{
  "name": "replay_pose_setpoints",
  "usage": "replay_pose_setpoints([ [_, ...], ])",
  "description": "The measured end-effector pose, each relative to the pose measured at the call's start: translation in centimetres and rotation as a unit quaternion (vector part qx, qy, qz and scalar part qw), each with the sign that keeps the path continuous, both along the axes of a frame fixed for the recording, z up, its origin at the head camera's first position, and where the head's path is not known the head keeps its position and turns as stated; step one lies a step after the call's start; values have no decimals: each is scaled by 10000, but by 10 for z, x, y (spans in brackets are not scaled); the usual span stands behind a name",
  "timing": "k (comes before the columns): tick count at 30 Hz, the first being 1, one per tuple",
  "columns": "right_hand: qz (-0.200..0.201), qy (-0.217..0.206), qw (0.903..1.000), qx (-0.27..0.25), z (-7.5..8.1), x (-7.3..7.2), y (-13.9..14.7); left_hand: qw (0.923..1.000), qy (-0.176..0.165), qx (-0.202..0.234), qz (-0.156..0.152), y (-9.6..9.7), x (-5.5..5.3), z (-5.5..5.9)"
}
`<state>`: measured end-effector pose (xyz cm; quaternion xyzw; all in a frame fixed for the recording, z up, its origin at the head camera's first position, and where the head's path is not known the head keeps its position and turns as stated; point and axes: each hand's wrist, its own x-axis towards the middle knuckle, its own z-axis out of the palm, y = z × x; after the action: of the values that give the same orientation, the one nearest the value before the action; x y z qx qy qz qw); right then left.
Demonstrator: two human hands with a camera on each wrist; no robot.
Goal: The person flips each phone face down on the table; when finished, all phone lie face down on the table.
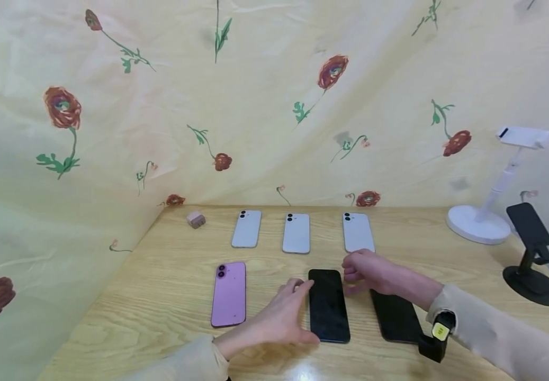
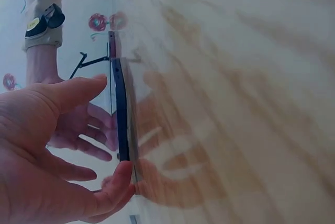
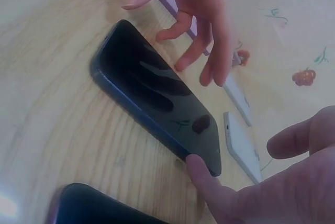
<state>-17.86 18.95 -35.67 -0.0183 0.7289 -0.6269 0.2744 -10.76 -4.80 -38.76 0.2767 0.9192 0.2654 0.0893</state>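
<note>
A dark-blue phone (image 1: 327, 307) lies screen up in the middle of the wooden table, between both hands. My left hand (image 1: 286, 315) is at its left side, thumb and fingers spread; in the left wrist view its fingertips are right at the phone's far end. My right hand (image 1: 367, 271) is beside the phone's far right corner, and in the right wrist view a fingertip (image 3: 198, 167) meets its long edge. Another dark phone (image 1: 398, 317) lies screen up under the right forearm, partly covered. A purple phone (image 1: 228, 293) lies back up to the left.
Along the back lie three white phones, back up: a left one (image 1: 246, 228), a middle one (image 1: 296, 233) and a right one (image 1: 357, 232). A pink charger cube (image 1: 196, 219) is at back left. A white stand (image 1: 479, 225) and black phone stand (image 1: 533, 286) occupy the right.
</note>
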Motion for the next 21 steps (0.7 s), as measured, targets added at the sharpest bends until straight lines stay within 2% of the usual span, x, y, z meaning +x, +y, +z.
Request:
replay_pose_setpoints([
  [7,141,-15,9998,-116,-5,2,0,9988,103,-186,-438,7,-3,-5],
  [14,43,-47,10000,-45,-7,4,-1,9963,470,-470,-550,14,-5,-9],
  [21,-163,-97,9994,297,-6,7,-3,9957,364,-519,-672,16,-9,-8],
])
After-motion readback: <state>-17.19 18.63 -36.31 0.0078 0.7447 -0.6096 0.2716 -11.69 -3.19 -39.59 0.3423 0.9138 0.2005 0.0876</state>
